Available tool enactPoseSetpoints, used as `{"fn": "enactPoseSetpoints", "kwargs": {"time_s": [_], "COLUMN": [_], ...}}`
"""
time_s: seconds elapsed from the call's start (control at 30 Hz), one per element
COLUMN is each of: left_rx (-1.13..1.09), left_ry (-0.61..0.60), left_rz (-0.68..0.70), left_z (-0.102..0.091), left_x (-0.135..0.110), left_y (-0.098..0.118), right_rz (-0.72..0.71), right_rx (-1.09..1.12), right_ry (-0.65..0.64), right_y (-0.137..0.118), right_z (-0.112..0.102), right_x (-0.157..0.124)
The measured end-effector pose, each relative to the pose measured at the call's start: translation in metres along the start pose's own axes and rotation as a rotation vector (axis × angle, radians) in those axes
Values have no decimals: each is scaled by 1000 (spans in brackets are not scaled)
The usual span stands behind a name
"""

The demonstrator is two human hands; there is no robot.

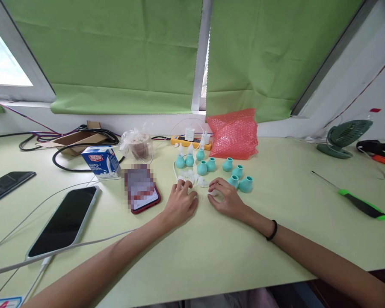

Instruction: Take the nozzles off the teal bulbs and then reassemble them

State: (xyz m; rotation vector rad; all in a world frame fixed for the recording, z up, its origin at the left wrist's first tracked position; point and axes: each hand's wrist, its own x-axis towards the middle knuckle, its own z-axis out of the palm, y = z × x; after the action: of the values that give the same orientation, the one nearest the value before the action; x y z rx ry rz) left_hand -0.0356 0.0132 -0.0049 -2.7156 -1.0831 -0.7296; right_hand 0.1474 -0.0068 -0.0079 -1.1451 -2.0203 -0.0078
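My left hand (pixel 180 201) rests on the pale green table (pixel 211 252) with fingers curled, their tips among small clear plastic tips (pixel 192 176). My right hand (pixel 226 197) lies beside it, fingers bent down over a small white piece (pixel 212 193) that I cannot name. Just beyond both hands stand several teal rubber bulbs (pixel 208 164); three at the back left carry clear nozzles (pixel 190 149). Two bulbs (pixel 242 183) lie right next to my right fingers. A black band circles my right wrist.
A red phone (pixel 143 194) lies left of my left hand. A large phone (pixel 66 220) on a white cable, a milk carton (pixel 102 161), a bagged cup (pixel 137 145), pink bubble wrap (pixel 235 133), a green-handled screwdriver (pixel 356 202) and a small fan (pixel 343 137) surround the spot.
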Motion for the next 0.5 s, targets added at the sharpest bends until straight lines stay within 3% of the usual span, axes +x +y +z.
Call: {"fn": "enactPoseSetpoints", "kwargs": {"time_s": [0.27,0.5], "left_rx": [-36,-69], "left_ry": [-3,-16], "left_rz": [-48,-106], "left_z": [-1,1], "left_x": [-1,0], "left_y": [-1,-2], "right_rz": [-65,-32], "right_rx": [-198,-59], "right_ry": [-200,-104], "right_y": [4,5], "right_z": [6,5], "right_x": [0,1]}}
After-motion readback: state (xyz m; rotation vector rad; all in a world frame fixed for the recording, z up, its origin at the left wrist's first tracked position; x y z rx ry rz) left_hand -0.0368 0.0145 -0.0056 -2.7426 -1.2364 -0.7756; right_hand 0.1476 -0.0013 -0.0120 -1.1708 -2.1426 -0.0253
